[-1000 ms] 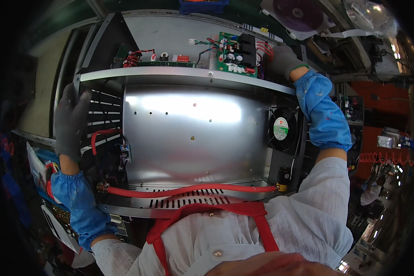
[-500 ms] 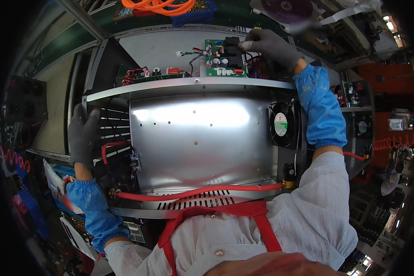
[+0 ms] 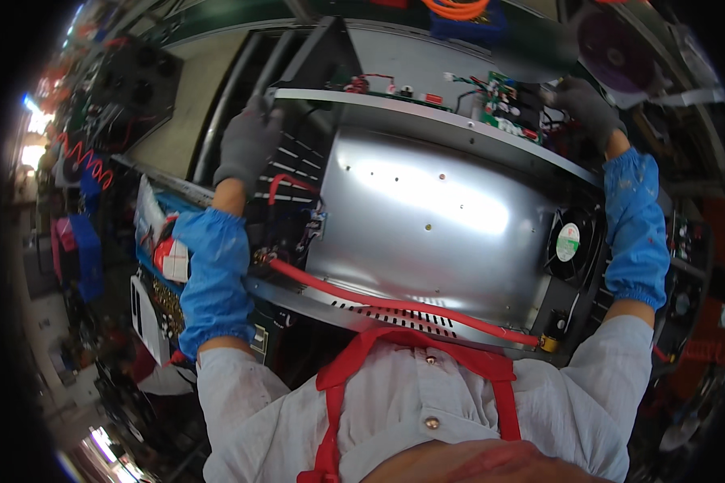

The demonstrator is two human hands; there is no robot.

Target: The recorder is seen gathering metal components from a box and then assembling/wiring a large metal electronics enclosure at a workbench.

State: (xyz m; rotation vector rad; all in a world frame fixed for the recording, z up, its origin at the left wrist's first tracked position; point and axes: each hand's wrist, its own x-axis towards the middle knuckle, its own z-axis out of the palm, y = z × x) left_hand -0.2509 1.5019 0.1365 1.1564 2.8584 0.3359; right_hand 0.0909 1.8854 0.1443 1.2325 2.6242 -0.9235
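The silver-and-black sheet-metal chassis (image 3: 411,249) sits in the centre. The left hand (image 3: 248,149), grey-gloved, is at its slatted wall at ten o'clock; the right hand (image 3: 588,113), gloved alike, is beside the green circuit board (image 3: 501,95) at one o'clock. I cannot tell whether either grip is closed. Assembly looks partly done: the black round fan (image 3: 568,241) at three o'clock and red rubber hose (image 3: 395,301) at six appear fitted; the interior remains uncovered.

The silvery chassis (image 3: 411,241), dark and slotted on its left side, lies with its open face showing, and the green board (image 3: 503,98), crowded with parts, sits just beyond the chassis's far rim, right of middle.
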